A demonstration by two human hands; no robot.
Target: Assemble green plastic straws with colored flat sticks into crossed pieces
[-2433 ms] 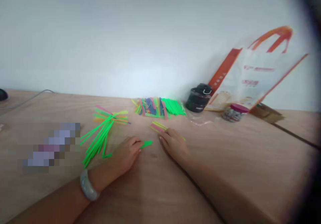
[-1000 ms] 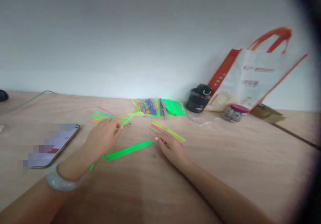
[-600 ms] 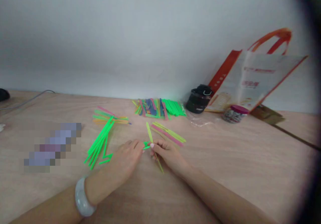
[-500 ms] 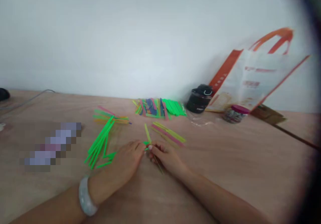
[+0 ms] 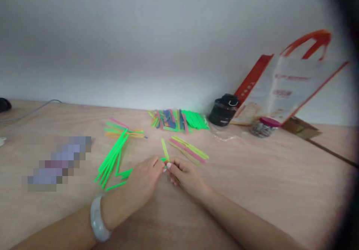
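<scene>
My left hand (image 5: 143,179) and my right hand (image 5: 185,175) meet at the middle of the wooden table (image 5: 252,175). Their fingertips close together on a short green stick (image 5: 163,159) and a yellow-green craft stick (image 5: 165,149), which rises from my right fingers. Part of both sticks is hidden by my fingers. Left of my left hand lies a fan of neon green sticks (image 5: 112,160). Pink and yellow sticks (image 5: 188,151) lie just beyond my right hand.
A phone (image 5: 58,164), pixelated, lies at the left. Mixed coloured sticks (image 5: 125,130) and a heap of sticks (image 5: 178,120) lie farther back. By the wall stand a black bottle (image 5: 223,110), a pink-lidded jar (image 5: 264,127) and a white-and-orange tote bag (image 5: 283,85).
My left hand has come back from the farther sticks to the middle. Both hands now meet at the small sticks, and the long green sticks have gathered into a fan at left.
</scene>
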